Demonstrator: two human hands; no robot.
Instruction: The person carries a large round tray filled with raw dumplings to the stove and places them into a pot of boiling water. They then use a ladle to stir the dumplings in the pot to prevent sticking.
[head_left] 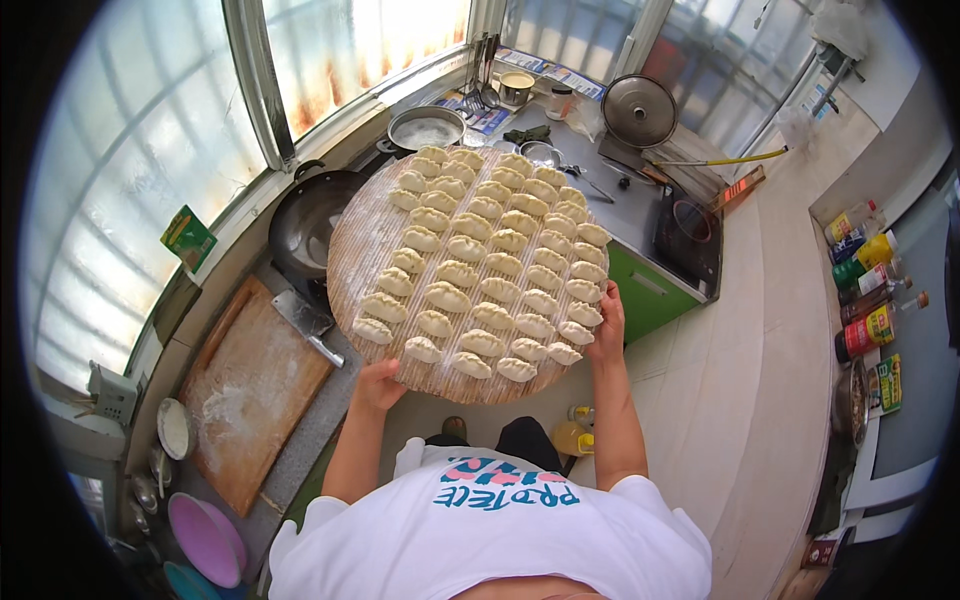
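Note:
A large round tray [352, 262], floured and ribbed like woven reed, is held up in front of me between both hands. Rows of pale uncooked dumplings [458, 273] cover most of it. My left hand [379, 385] is closed on the near left rim, thumb on top and the other fingers hidden underneath. On the right rim, my right hand [609, 325] grips the edge, its fingers partly out of sight below. To the left of the tray lies a floured wooden board [250, 400], with a cleaver [304, 316] beside its upper edge.
A dark wok [310, 225] and a steel pot [426, 128] stand past the tray's left side. Ahead right are a cooktop [690, 225] and a lidded pan [638, 110]. Bottles [868, 332] line the right. A flour bowl [177, 428] and pink basin [206, 540] sit lower left.

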